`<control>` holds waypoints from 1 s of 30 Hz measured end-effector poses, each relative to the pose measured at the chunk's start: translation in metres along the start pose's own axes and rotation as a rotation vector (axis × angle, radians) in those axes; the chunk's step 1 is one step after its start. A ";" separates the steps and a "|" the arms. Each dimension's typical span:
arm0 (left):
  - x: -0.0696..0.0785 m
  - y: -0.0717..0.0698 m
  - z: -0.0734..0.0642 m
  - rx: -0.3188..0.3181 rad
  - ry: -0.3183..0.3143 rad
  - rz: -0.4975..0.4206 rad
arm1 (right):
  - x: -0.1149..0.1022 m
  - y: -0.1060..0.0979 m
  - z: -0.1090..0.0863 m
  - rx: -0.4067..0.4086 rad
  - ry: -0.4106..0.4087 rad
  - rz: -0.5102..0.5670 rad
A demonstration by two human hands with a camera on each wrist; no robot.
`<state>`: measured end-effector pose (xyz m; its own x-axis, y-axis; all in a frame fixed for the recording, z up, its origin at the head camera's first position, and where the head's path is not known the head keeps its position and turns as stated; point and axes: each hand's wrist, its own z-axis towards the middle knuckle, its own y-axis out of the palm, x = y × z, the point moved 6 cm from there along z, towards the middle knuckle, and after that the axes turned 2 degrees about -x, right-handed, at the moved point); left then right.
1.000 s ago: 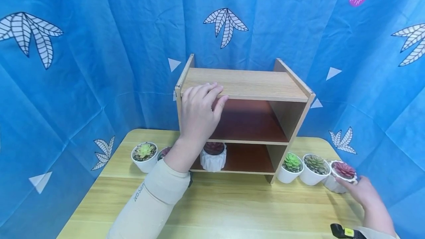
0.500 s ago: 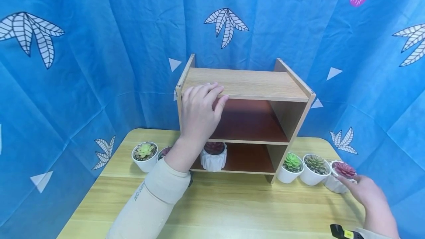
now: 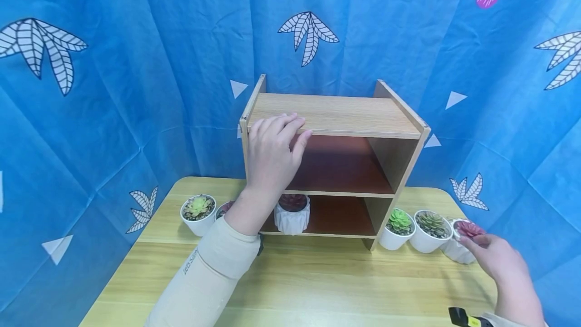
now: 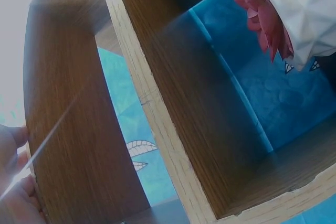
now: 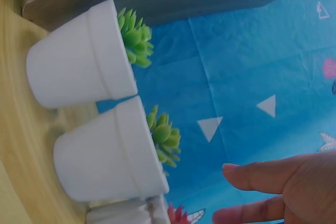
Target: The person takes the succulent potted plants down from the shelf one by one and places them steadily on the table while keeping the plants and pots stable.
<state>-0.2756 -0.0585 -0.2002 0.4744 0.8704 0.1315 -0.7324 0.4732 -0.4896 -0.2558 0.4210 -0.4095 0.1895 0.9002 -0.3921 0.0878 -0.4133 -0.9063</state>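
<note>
My left hand (image 3: 274,153) grips the front edge of the wooden shelf's top board (image 3: 345,112), near its left end. In the left wrist view, its fingers (image 4: 23,192) lie at the board's edge. On the bottom level stands a faceted white pot (image 3: 292,220) with a dark red succulent (image 4: 265,22). At the far right, my right hand (image 3: 501,261) hovers by another faceted pot (image 3: 457,251) with a pinkish-red succulent (image 3: 469,228), partly covering it in the head view. The right wrist view shows thumb and finger extended, apart from the pots.
Between the shelf and the faceted pot stand two smooth white pots, one with a bright green succulent (image 3: 399,222), one with a duller green succulent (image 3: 431,223). Left of the shelf are a light green potted succulent (image 3: 198,208) and one mostly hidden by my forearm. Blue curtain (image 3: 317,24) surrounds the table (image 3: 317,281).
My right hand has let go of the faceted pot at the far right and lifted slightly off its side. The left hand stays on the shelf.
</note>
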 end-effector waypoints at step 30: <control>0.001 0.001 0.000 -0.002 -0.006 -0.008 | -0.065 -0.019 -0.026 0.238 -0.078 0.050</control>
<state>-0.2758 -0.0567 -0.2002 0.4776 0.8673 0.1405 -0.7273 0.4800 -0.4906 -0.2444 0.3668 -0.3624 0.1109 0.8913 -0.4396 -0.1539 -0.4216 -0.8936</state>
